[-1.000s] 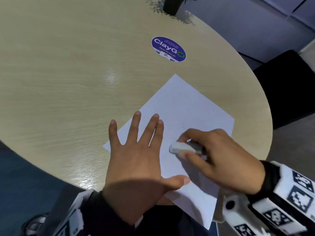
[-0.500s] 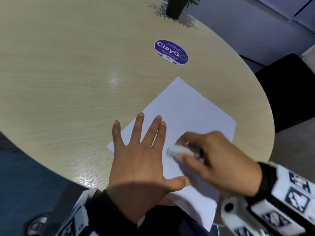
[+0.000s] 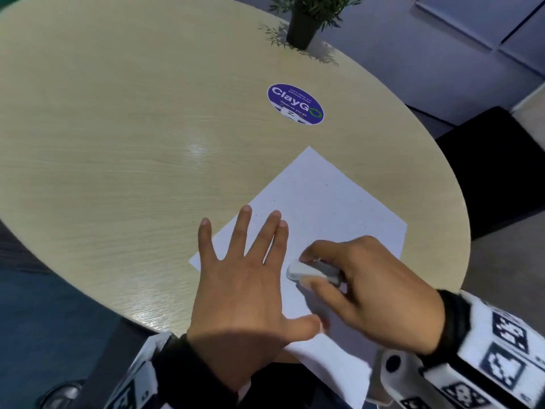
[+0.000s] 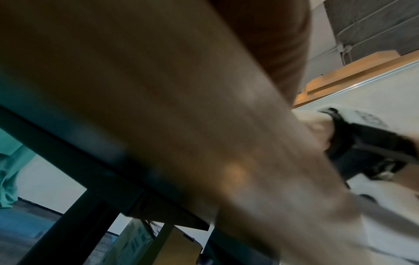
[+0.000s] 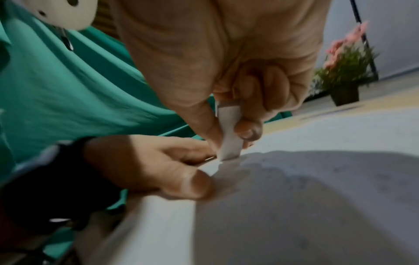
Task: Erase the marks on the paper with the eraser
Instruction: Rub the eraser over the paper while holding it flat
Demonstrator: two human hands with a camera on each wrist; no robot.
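A white sheet of paper [image 3: 333,202] lies turned like a diamond near the front edge of the round wooden table [image 3: 118,143], with only tiny specks showing on it. My left hand [image 3: 250,278] lies flat with spread fingers on the paper's left part. My right hand [image 3: 359,290] pinches a white eraser [image 3: 309,271] between thumb and fingers, its tip down on the paper beside the left hand. In the right wrist view the eraser [image 5: 230,132] stands on the paper [image 5: 317,179], close to the left hand's thumb [image 5: 192,184]. The left wrist view is blurred; the table's underside fills it.
A purple round ClayGo sticker [image 3: 295,104] is on the table beyond the paper. A small potted plant [image 3: 306,22] stands at the far edge. A dark chair [image 3: 498,169] is to the right of the table. The paper's near corner hangs over the table edge.
The eraser and right hand have shifted back and forth slightly on the paper beside the left hand. The left hand has stayed flat on the sheet.
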